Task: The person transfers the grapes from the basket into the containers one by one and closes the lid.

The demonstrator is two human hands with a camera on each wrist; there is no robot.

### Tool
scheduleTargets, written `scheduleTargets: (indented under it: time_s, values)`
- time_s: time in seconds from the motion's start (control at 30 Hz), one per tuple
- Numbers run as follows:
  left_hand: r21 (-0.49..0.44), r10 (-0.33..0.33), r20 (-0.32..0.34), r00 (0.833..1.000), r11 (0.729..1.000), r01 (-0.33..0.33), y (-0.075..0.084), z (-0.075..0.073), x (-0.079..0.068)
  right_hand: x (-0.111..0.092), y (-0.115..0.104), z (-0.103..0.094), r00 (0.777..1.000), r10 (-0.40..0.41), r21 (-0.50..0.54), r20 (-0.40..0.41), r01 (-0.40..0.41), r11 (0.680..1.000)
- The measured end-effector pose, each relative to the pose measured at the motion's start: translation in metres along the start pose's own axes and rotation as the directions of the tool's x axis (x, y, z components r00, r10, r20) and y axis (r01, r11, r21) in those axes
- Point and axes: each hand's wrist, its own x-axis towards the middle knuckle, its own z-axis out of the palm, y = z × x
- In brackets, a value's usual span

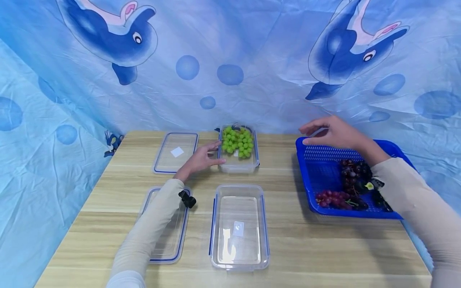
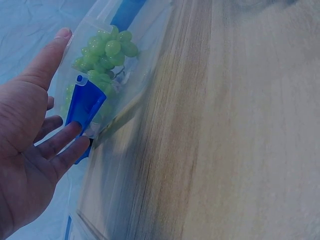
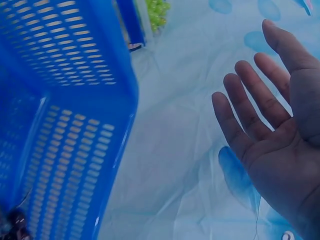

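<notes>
My left hand (image 1: 202,159) is at the left side of a clear plastic container (image 1: 238,166) at the back of the table. Its fingers are spread, touching or close to the blue side clip (image 2: 86,107) in the left wrist view. Bunches of green grapes (image 1: 237,143) lie inside that container. Over the back left corner of a blue plastic basket (image 1: 320,172) hovers my right hand (image 1: 333,132), fingers extended and nothing in them. Red grapes (image 1: 333,199) and dark grapes (image 1: 351,174) lie in the basket, partly hidden by the right forearm.
A second clear container (image 1: 239,224) stands nearer the front, with no lid on it. Two clear lids with blue seals lie at the left: a back lid (image 1: 176,152) and a front lid (image 1: 173,236) partly under the left sleeve. A dolphin-print cloth (image 1: 252,100) hangs behind the table.
</notes>
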Motion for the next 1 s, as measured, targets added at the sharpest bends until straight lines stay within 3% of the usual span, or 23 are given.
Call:
scheduleTargets:
  time_s: [0.27, 0.43, 0.67, 1.0]
  values:
    - [-0.011, 0.01, -0.002, 1.0, 1.0, -0.01, -0.001, 0.001, 0.001, -0.047, 0.019, 0.006, 0.997, 0.073, -0.04, -0.011, -0.073, 0.996]
    - [-0.009, 0.016, -0.003, 1.0, 1.0, -0.016, -0.002, 0.001, 0.001, -0.071, 0.036, 0.018, 0.995, 0.098, -0.056, 0.023, -0.097, 0.994]
    - [-0.001, 0.021, -0.009, 1.0, 1.0, -0.021, -0.003, 0.001, 0.001, -0.093, 0.053, 0.034, 0.993, 0.08, -0.021, 0.084, -0.078, 0.997]
    - [0.002, 0.018, -0.005, 1.0, 1.0, -0.018, -0.003, 0.001, 0.002, -0.118, 0.075, 0.048, 0.975, 0.122, 0.069, 0.185, -0.136, 0.988]
